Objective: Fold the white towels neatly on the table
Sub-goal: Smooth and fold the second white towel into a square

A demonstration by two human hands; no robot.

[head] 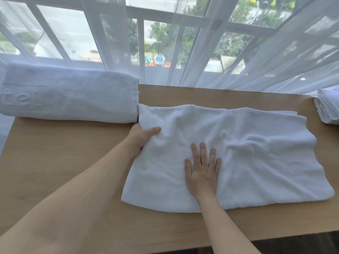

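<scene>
A white towel (256, 162) lies spread and wrinkled across the middle of the wooden table (64, 158). My left hand (141, 138) grips the towel's left edge, thumb on top and fingers hidden under the cloth. Flat on the towel near its front edge lies my right hand (201, 171), fingers straight and spread, pressing the cloth down. A folded white towel (73, 96) with raised lettering sits at the back left, touching the spread towel's far left corner.
Another folded white towel (328, 107) sits at the table's right edge, partly out of frame. Sheer white curtains (238, 52) hang behind the table's far edge, in front of a window. The table's front edge runs close to me.
</scene>
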